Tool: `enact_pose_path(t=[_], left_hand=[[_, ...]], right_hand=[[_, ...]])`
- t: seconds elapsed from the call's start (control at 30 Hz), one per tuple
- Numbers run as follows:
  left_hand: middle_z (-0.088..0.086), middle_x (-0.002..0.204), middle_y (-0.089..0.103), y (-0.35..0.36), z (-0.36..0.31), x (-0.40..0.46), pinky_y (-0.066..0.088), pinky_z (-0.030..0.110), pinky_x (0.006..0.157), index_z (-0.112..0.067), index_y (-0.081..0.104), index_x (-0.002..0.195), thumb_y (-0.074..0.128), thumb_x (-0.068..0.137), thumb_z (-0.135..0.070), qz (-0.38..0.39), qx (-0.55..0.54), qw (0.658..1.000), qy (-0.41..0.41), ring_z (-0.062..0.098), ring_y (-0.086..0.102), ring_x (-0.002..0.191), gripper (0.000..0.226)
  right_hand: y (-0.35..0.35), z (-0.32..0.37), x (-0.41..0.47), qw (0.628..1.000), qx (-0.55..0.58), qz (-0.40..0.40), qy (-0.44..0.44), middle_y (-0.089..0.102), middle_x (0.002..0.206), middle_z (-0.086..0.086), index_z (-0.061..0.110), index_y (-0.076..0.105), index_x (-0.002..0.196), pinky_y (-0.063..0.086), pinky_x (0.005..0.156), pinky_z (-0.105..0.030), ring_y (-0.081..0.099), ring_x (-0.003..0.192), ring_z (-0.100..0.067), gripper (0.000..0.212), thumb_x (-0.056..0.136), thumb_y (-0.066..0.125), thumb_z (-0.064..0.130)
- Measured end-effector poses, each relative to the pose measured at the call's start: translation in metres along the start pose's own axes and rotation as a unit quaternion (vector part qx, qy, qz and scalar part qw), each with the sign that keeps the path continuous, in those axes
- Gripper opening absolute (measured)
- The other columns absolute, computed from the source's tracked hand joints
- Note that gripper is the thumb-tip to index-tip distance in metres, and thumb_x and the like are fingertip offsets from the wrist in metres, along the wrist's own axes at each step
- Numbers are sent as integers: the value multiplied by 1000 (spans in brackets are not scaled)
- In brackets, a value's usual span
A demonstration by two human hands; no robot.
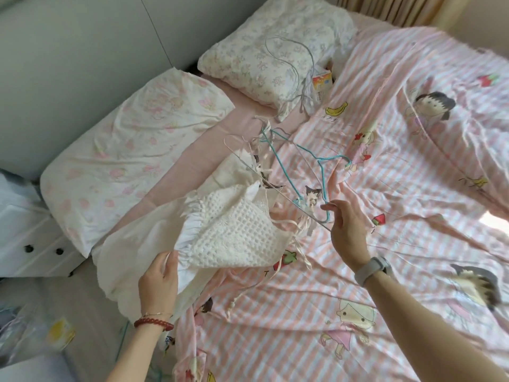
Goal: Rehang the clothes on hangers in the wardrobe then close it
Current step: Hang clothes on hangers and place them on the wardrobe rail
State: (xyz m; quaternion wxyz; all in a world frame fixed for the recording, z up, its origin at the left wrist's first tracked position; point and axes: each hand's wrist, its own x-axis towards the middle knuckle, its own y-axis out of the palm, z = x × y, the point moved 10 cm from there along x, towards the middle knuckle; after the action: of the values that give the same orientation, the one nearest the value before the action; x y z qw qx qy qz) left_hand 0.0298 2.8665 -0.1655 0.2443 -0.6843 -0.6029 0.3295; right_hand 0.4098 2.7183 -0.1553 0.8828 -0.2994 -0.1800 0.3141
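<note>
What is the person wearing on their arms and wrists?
Both forearms are bare, with no sleeves in view. The left hand has a dark red beaded bracelet on its wrist, with a thin gold chain bracelet just above it. The right hand has a pale grey wristband with a smooth rounded face on its wrist.

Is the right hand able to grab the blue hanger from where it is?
Probably yes. The right hand hovers open just beside the lower end of the blue hanger, which lies on the striped quilt. Only white garment strings tangle near it.
</note>
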Motion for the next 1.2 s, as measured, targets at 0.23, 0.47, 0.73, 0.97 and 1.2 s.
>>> enact_pose_path(t=[0.23,0.47,0.73,0.97,1.2], left_hand=[[8,90,49,34,13,-12,31,28,70,-5,65,99,44,94,-19,86,135,986,-39,22,46,82,25],[22,92,60,14,20,-25,31,33,65,-7,51,80,39,96,-22,-6,58,995,-78,24,45,77,25],[21,124,47,6,39,-32,28,49,97,-8,55,113,51,85,-16,-13,252,958,-140,35,39,116,29],[7,131,50,137,-84,-45,31,41,99,-9,53,125,52,85,-8,145,211,943,215,25,40,126,39],[1,152,23,277,-95,-43,16,44,112,-22,17,145,31,97,-30,354,336,829,272,21,9,142,50]], right_hand=[[23,-31,-22,974,172,75,130,60,94,-6,3,49,104,54,64,-23,66,76,-30,25,94,29,-8],[23,-42,-41,948,253,50,186,61,90,-4,13,45,99,55,56,-19,66,55,-12,20,99,27,5],[53,-61,-76,922,253,99,276,62,94,-14,11,48,96,52,64,-36,60,59,-26,19,99,30,8],[38,-83,-81,915,259,67,302,65,85,-5,14,52,91,52,53,-20,66,56,-17,20,97,33,8],[31,-100,-70,891,308,53,331,64,79,-6,6,52,97,53,51,-20,64,49,-17,21,98,31,8]])
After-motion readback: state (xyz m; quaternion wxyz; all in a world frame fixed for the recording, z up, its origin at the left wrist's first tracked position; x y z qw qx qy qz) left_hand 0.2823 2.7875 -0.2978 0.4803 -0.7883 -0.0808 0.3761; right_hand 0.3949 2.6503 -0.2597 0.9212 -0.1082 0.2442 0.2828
